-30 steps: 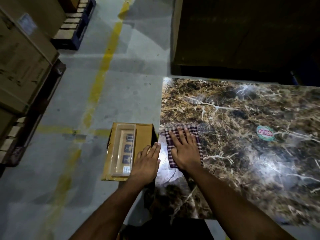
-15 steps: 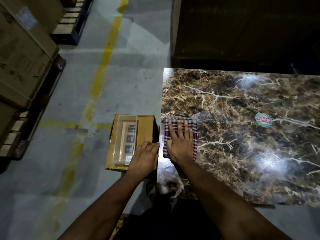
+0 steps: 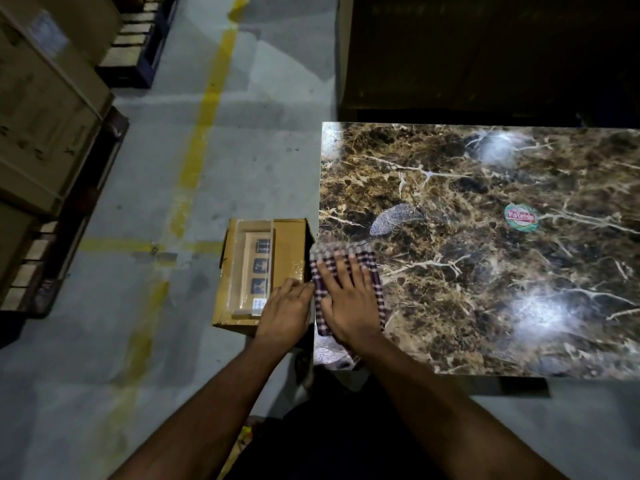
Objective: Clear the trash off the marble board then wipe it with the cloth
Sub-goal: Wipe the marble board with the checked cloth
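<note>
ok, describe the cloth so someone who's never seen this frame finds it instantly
Start at the big brown marble board with white veins that fills the right of the view. Go to its left edge, near the front corner, where the right hand presses flat on the cloth. It is the only fabric there: a purple-and-white check, unlike the round sticker farther right or the cardboard box on the floor beside the board.

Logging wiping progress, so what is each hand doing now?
Left hand: open, holding nothing, beside the board.
Right hand: open, flat on the cloth.
</note>
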`<state>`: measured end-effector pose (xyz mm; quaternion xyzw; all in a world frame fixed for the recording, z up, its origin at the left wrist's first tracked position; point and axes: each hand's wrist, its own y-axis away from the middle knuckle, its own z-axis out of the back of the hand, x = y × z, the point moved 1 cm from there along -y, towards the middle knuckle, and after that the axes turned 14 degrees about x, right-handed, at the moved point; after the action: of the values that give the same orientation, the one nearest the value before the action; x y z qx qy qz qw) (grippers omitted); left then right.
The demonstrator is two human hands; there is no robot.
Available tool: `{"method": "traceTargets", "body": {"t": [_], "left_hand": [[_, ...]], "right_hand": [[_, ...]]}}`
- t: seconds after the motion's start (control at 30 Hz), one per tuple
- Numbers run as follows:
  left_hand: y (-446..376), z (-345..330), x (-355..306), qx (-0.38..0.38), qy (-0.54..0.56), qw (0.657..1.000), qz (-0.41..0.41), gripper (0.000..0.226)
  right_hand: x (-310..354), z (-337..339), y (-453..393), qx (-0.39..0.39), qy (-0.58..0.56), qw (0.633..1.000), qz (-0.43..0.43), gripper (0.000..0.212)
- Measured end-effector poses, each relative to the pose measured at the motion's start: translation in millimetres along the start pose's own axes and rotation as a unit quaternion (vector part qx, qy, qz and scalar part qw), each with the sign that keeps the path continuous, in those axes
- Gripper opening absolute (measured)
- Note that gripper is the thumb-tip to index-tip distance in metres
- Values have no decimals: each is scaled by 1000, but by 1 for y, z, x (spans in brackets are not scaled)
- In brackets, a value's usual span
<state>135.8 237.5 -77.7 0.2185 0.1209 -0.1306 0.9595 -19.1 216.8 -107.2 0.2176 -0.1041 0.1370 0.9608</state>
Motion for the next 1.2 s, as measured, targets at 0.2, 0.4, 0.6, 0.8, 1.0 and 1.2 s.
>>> {"method": "traceTargets", "body": {"t": [0.2,0.4,0.6,0.8,1.0,1.2], "left_hand": [[10,-9,-3,-10,-1,1000,10,55],[32,-10,-21,-38,47,997,57,54],[47,-19,-22,-2,31,995,95,66],[59,-28,-30,-17,39,995,92,64],[63,-33,-37,-49,62,993,92,62],[51,-51,-48,-18,38,999,30,57]], "right_hand": [[-36,-16,51,0,7,1000,0,74],[2,-14,29,5,-20,999,-39,74],[-23,-33,86,10,-8,999,41,73],[3,-29,71,25,-31,999,-20,74],[-25,-45,117,29,-16,997,65,71],[-32,-30,101,11,-36,998,-50,72]]}}
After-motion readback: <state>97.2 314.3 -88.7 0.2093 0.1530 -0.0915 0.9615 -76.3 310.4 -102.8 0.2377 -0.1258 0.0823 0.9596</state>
